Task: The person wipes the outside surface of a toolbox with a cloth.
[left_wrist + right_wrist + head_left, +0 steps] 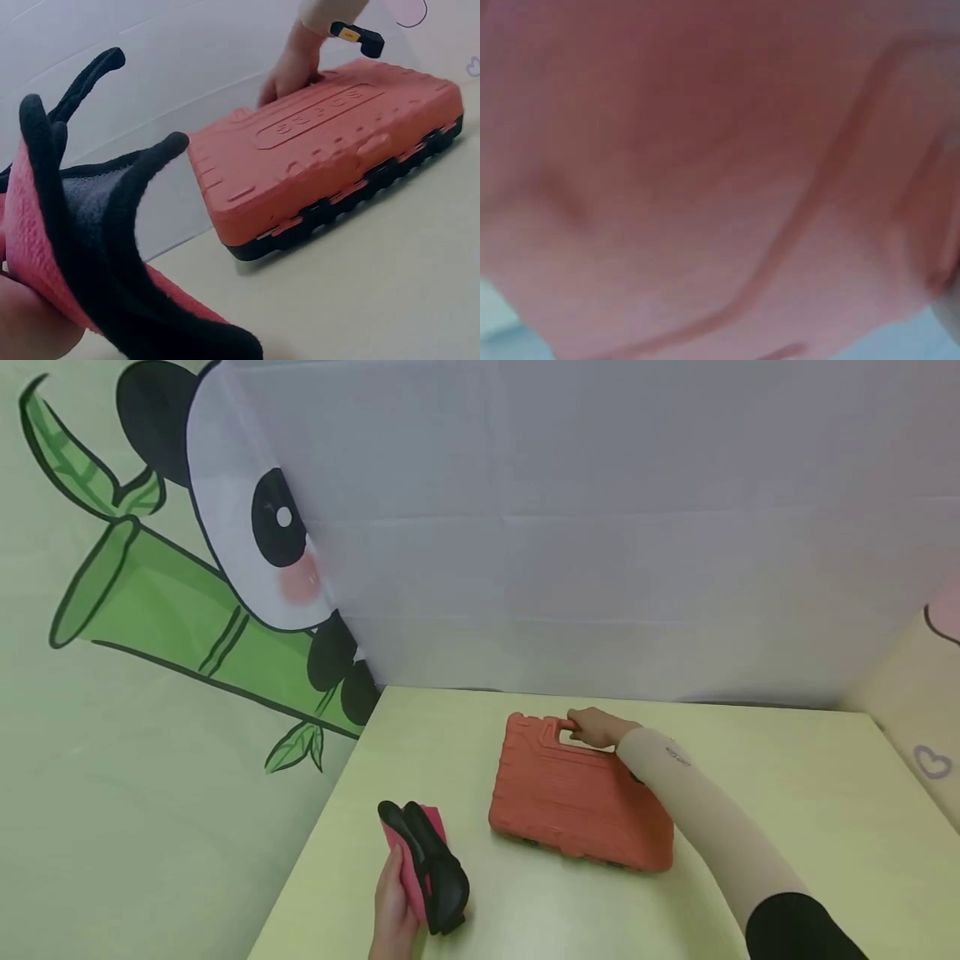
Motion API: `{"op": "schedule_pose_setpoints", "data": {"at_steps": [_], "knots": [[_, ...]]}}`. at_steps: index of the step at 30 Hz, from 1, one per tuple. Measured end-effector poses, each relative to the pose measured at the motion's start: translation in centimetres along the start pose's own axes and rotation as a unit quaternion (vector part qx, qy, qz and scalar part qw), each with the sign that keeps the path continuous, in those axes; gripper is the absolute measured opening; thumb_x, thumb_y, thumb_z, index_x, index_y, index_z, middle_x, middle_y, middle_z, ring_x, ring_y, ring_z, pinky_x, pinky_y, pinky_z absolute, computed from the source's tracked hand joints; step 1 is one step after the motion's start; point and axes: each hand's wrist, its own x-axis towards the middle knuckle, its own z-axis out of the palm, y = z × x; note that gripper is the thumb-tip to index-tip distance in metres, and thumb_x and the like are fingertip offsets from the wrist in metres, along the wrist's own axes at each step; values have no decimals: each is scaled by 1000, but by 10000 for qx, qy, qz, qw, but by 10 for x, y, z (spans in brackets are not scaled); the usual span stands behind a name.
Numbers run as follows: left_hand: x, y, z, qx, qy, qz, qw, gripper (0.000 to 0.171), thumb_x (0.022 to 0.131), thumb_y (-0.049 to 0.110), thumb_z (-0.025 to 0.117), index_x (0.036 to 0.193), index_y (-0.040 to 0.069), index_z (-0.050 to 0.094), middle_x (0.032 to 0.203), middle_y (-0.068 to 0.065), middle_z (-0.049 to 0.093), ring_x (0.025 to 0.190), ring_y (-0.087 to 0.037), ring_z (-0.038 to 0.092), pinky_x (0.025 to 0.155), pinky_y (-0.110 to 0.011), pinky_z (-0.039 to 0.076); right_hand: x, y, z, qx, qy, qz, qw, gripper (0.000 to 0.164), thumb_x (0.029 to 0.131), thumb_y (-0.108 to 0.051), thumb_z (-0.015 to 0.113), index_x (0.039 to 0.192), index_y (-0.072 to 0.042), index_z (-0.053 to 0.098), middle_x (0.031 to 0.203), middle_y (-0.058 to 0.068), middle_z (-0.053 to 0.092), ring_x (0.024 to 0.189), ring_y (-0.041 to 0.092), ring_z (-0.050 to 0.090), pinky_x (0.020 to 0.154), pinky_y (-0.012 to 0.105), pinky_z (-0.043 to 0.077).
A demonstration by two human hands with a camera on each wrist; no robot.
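My left hand (pixel 395 900) grips a folded pink and black fabric item (pixel 438 877), its thumb along the pink side. In the left wrist view this item shows thick black edging and a grey inside. Farther off, my right hand (pixel 600 727) has its fingers curled round the handle of an orange-red plastic tool case (pixel 577 802). The left wrist view shows raised lettering on the case's lid, a black lower half and latches along the near side. Blurred skin of the right hand (pixel 705 187) fills most of the right wrist view.
A pale yellow table (pixel 795 777) lies under both hands. Behind it hangs a white cloth (pixel 600 527). On the left is a green wall covering (pixel 112 793) with a panda and bamboo drawing; a cream panel (pixel 915 693) stands at the right.
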Motion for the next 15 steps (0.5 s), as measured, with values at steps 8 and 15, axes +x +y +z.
{"op": "schedule_pose_setpoints", "data": {"at_steps": [8,15], "knots": [[-3,6,-4,-228,-299,-30,9993,23,98,34,39,116,26,52,103,13,66,97,0,62,84,-18,49,-14,-32,-37,-606,687,-35,9958,20,93,-23,54,78,-10,52,67,2,49,60,15,42,56,27,33],[-9,12,-3,-482,-673,-164,9964,25,100,30,35,114,24,55,102,10,67,96,-3,63,83,-19,50,-39,-59,-12,-1710,1504,372,9730,18,90,-21,56,77,-9,57,65,3,55,59,17,52,56,32,46]]}}
